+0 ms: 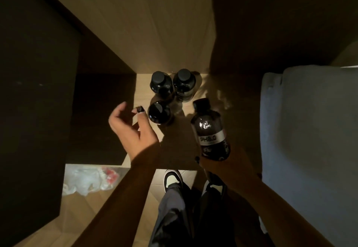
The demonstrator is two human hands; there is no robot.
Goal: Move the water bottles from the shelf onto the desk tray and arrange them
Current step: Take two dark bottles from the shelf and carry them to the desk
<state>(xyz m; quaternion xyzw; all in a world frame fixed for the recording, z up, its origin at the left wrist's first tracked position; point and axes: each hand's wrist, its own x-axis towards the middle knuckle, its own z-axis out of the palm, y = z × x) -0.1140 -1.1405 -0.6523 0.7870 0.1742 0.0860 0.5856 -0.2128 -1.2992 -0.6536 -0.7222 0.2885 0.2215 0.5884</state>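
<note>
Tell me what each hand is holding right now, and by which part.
The right hand grips a dark bottle by its base. The left hand holds nothing, fingers loosely open.

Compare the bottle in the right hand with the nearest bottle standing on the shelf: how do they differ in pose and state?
1. The held bottle is gripped at its base by the right hand; the nearest shelf bottle is untouched, with the left hand open beside it.
2. The held bottle is tilted and raised; the shelf bottle stands upright.
3. The held bottle's label shows; the shelf bottle shows mostly its cap.
Both are dark with dark caps.
</note>
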